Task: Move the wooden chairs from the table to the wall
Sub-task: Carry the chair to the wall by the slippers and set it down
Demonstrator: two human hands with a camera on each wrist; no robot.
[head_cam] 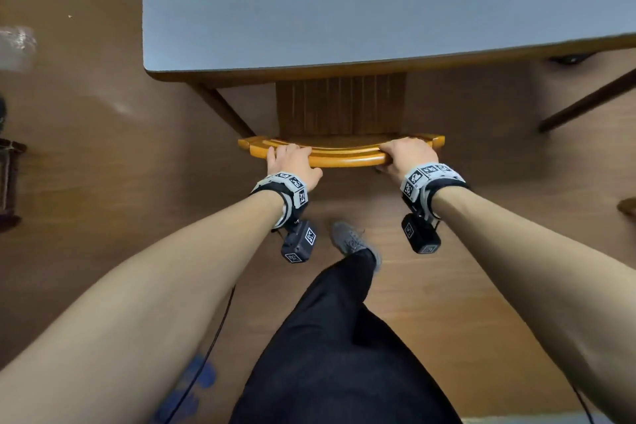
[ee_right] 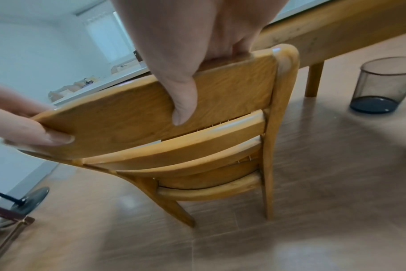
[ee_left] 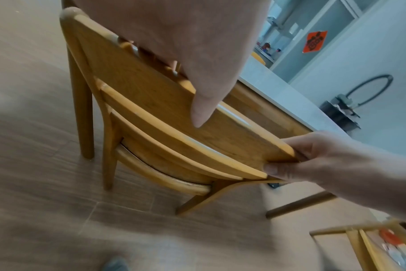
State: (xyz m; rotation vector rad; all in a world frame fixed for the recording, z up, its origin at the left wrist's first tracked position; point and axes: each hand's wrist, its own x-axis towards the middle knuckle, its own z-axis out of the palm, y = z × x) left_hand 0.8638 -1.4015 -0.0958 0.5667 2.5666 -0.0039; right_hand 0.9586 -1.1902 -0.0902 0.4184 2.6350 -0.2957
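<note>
A light wooden chair (head_cam: 344,153) stands tucked under the near edge of the grey-topped table (head_cam: 344,3), its slatted seat partly beneath the tabletop. My left hand (head_cam: 292,163) grips the left part of the top back rail, thumb on the near face and fingers over the top. My right hand (head_cam: 406,153) grips the right part of the same rail. In the left wrist view the chair back (ee_left: 151,95) shows under my thumb. In the right wrist view the chair back (ee_right: 232,88) is held the same way, and all the chair legs seem to stand on the floor.
The wooden floor (head_cam: 103,217) spreads around me, with my foot (head_cam: 351,241) just behind the chair. A dark wire bin (ee_right: 385,86) stands on the floor to the right near a table leg (ee_right: 314,80). Another wooden piece of furniture (ee_left: 371,243) is at the right.
</note>
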